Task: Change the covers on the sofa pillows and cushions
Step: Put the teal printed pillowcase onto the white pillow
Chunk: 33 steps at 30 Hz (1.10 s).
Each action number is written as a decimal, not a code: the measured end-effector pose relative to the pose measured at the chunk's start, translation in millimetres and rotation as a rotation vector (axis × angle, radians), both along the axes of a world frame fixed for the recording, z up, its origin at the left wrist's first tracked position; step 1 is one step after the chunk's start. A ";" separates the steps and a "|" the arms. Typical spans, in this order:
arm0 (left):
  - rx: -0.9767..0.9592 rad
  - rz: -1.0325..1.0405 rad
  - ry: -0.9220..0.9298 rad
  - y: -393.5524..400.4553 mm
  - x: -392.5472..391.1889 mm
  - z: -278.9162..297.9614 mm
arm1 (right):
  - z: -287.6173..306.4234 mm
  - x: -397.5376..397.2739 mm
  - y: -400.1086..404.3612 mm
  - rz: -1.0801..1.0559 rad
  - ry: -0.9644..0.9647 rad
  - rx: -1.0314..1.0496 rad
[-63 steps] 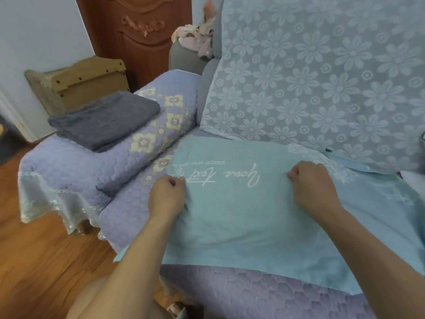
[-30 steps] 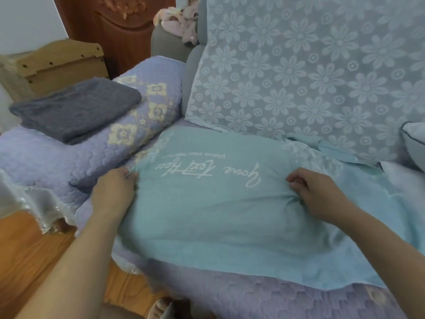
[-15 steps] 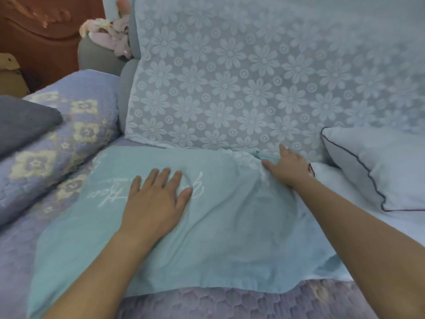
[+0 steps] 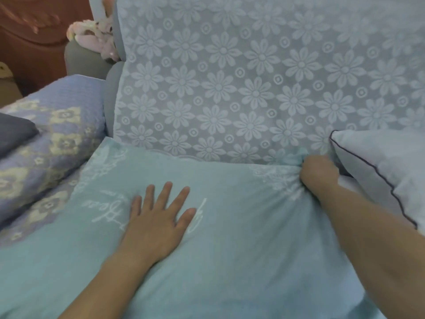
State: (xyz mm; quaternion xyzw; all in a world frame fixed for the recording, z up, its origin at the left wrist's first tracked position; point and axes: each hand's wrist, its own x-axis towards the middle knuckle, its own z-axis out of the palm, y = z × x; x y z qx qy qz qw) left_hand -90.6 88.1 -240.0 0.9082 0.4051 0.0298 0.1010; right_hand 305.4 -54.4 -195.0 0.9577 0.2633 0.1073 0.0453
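A teal pillow cover (image 4: pixel 241 238) with white script lettering lies spread flat over the sofa seat. My left hand (image 4: pixel 158 217) rests flat on its middle, fingers straight and spread. At the cover's far right corner my right hand (image 4: pixel 318 173) grips a bunch of gathered fabric, close to the sofa back. A pale pillow (image 4: pixel 386 171) with dark piping leans against the sofa back just right of that hand.
The sofa back (image 4: pixel 253 77) wears a lace cover with a flower pattern. On the left, the armrest (image 4: pixel 53 139) has a lavender quilted cover, and a folded grey cloth (image 4: pixel 13 132) lies on it. A pink plush toy (image 4: pixel 96 35) sits behind.
My left hand stopped pinching the cover's left edge and now lies flat on its middle. My right hand went to the far right corner and bunched the fabric. My view swung right.
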 end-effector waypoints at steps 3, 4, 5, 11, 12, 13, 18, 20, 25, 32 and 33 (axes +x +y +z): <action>0.003 0.042 0.054 10.9 0.3 -1.6 | 3.8 -9.8 4.0 0.038 0.235 0.103; 0.010 0.043 0.070 15.0 -1.0 1.4 | 9.9 -15.1 0.2 0.014 0.362 0.152; 0.021 0.040 0.080 17.7 -2.6 5.4 | 17.2 -20.9 -7.8 -0.016 0.458 0.182; 0.256 -0.048 -0.090 -9.4 -3.0 25.4 | 50.4 -103.9 -139.1 -0.202 1.036 0.434; 0.257 -0.099 -0.189 -21.6 -1.2 27.4 | 49.9 -125.5 -160.8 -0.199 1.202 0.622; 0.228 -0.141 -0.255 -35.5 1.1 30.2 | 46.6 -147.0 -173.4 -0.179 1.333 0.759; 0.163 -0.175 -0.130 -79.7 5.4 26.2 | 4.0 -212.0 -182.3 -0.164 0.903 0.876; 0.089 -0.115 -0.124 -71.7 3.5 24.4 | -11.3 -204.5 -218.4 -0.204 0.606 0.764; 0.062 -0.040 0.028 -73.8 -3.8 10.6 | -46.5 -190.6 -279.0 -0.406 0.391 0.431; 0.203 -0.040 0.023 -81.6 -25.9 4.7 | 1.2 -237.6 -170.9 0.287 -0.150 0.619; 0.217 -0.041 0.022 -83.4 -26.3 3.8 | 5.3 -254.7 -146.6 0.441 -0.074 0.584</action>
